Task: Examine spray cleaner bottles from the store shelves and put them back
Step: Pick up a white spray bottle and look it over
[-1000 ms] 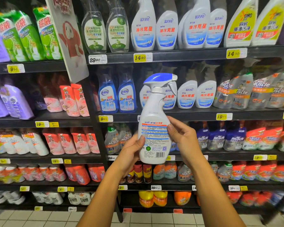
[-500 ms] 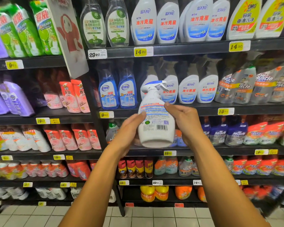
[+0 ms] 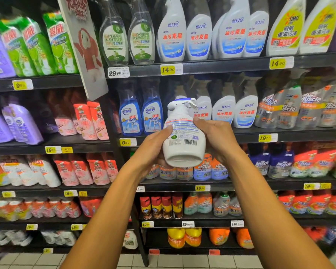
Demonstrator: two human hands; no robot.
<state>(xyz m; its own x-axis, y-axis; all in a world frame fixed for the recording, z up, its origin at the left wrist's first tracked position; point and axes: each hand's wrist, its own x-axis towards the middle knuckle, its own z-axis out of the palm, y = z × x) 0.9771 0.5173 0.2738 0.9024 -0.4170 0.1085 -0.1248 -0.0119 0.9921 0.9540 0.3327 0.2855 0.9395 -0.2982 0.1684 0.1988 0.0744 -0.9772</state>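
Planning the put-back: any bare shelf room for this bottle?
Little. Clearest gap: bottom shelf, between the upright and the yellow bottles. The white sprays stand packed shoulder to shoulder; any slot beside the blue bottles is hidden behind the held bottle.

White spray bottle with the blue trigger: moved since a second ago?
Yes. The white spray bottle has tipped top-away toward the shelf, base now facing the camera, and sits higher against the yellow 9.90 price tag.
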